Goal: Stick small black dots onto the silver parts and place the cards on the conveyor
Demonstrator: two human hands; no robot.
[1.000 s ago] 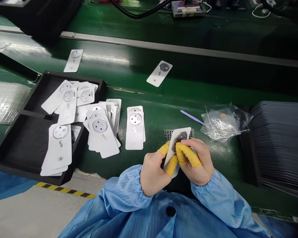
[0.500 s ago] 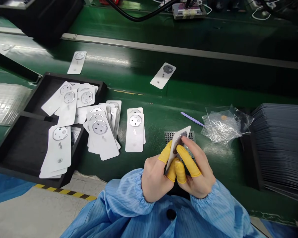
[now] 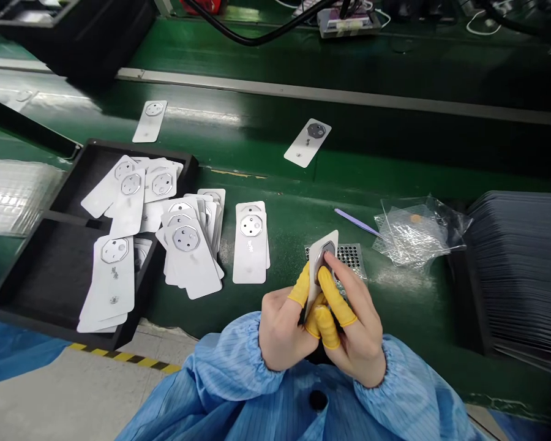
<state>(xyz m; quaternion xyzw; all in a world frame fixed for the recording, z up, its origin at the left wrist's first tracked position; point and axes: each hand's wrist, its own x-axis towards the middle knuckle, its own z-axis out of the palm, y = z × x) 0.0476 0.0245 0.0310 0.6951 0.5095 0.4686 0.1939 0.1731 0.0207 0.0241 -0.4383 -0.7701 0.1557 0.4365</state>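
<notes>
Running along the far side of your glossy green bench (image 3: 284,229), the green belt (image 3: 229,144) now has its two white cards (image 3: 149,125) farther right than a moment ago. Beside the bench's right end, thin dark sheets (image 3: 523,269) form a ridged stack; at left sits a matte black tray (image 3: 37,275) partly covered by smooth, round-cornered cards (image 3: 112,275). Your left hand (image 3: 282,331) is closed on the held card (image 3: 314,269), in front of you above the bench and turned more edge-on than before. Your right hand (image 3: 358,343) has shifted left, fingertips against its shiny plate; whether it also grips the card, you cannot tell. Crinkled clear bags (image 3: 413,239) touch the slim purple tweezers (image 3: 357,222). More of the black-dotted sheet (image 3: 353,260) shows.
</notes>
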